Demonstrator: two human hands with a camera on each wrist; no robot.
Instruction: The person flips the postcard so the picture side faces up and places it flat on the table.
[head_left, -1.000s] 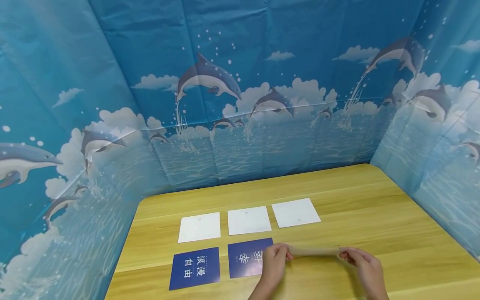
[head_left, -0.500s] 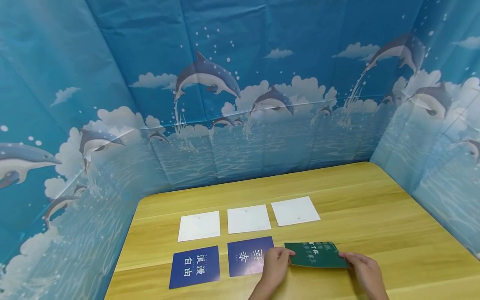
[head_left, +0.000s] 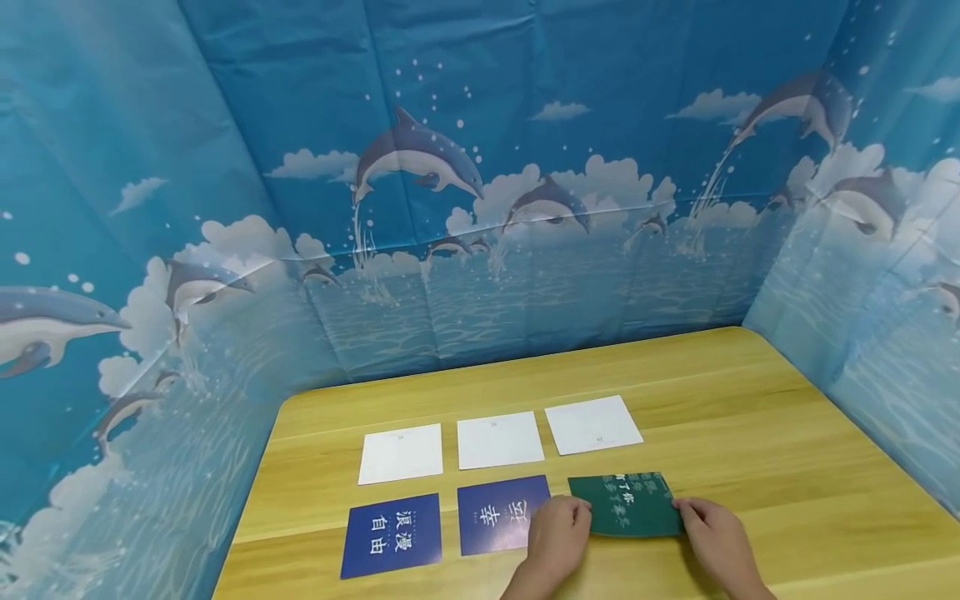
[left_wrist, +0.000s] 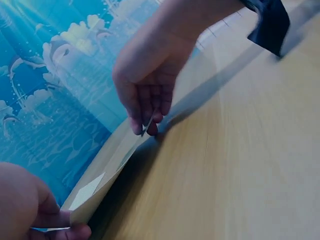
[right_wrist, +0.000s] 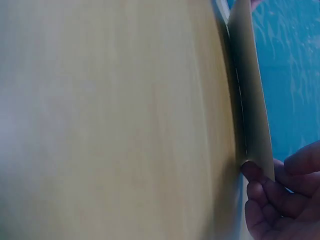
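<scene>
A green card [head_left: 628, 505] with white printed characters is stretched between both hands at the right end of the front row. My left hand [head_left: 558, 537] pinches its left edge, thumb on the printed face. At the opposite edge my right hand [head_left: 718, 537] pinches it between thumb and fingers. In the left wrist view the card [left_wrist: 107, 186] slants up off the table, its pale underside showing. The right wrist view shows that underside [right_wrist: 254, 100] along its length, held by the right fingers [right_wrist: 277, 192]. Beside the left hand lies a blue card [head_left: 495, 517] with white characters.
Another blue card [head_left: 393, 536] lies further left. Behind them, three white cards, the left [head_left: 401, 454], middle [head_left: 500, 440] and right [head_left: 593, 425], form a row. The wooden table [head_left: 780, 417] meets a blue dolphin-print curtain [head_left: 480, 275] at its back and sides.
The card was edge-on a second ago, seen as a thin strip. Its green face has since tipped into view. Both hands keep their hold, and the other cards stay put.
</scene>
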